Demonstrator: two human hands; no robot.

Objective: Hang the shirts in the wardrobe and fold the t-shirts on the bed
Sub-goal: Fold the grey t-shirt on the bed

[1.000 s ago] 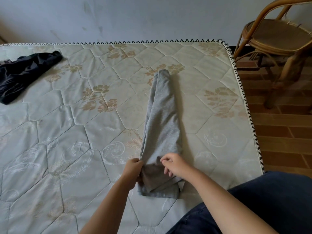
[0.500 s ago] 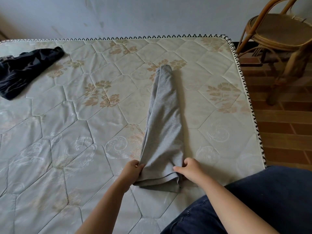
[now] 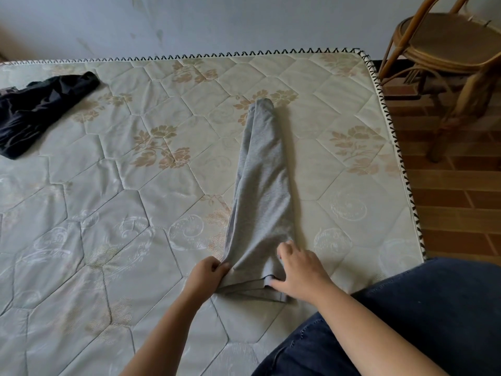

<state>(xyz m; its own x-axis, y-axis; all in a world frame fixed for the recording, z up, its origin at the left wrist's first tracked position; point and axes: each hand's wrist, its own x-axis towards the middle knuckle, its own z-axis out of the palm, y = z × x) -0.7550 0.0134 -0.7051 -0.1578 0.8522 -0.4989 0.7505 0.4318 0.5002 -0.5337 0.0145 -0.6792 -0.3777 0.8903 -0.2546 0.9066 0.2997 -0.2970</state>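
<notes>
Head view: grey t-shirt [image 3: 260, 172] folded into long narrow strip on bed [image 3: 108, 240]; left grip [image 3: 207, 275] pinches its near-left corner, right grip [image 3: 301, 270] spread, fingers flat on hem.

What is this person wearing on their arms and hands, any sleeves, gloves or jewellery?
Nothing shows: the left hand and right hand are bare, no gloves, rings or watch, and both forearms are sleeveless to the frame's edge. Only dark blue trousers are in view.
</notes>
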